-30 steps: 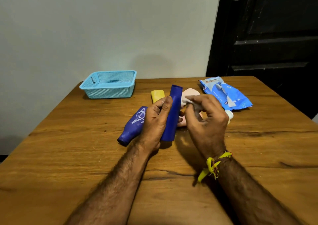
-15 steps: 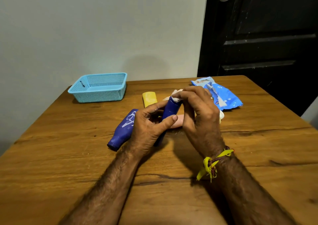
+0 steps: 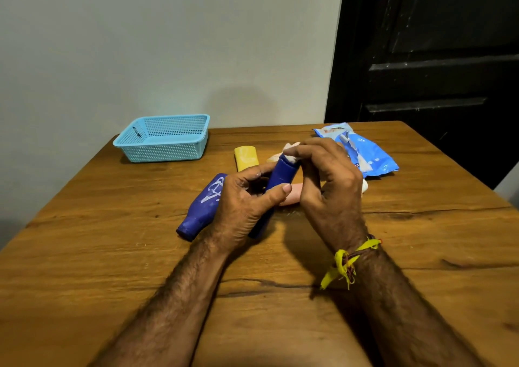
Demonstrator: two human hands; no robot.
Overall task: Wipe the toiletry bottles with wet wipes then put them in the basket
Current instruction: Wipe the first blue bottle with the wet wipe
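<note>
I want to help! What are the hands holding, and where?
Left hand holds the slim blue plastic tube mid-body; right hand pinches a white wet wipe over its top.

Left route: we see bare wooden tabletop (image 3: pixel 84 226) between us and the light blue perforated plastic basket (image 3: pixel 165 137).
Centre: a dark blue lying bottle (image 3: pixel 203 206) and yellow container (image 3: pixel 246 157) block us.
Right: the blue wipes packet (image 3: pixel 362 150) crowds that corner.

right hand (image 3: pixel 328 181) moved wet wipe (image 3: pixel 290 157) up onto blue bottle (image 3: pixel 280 177) top end
</note>
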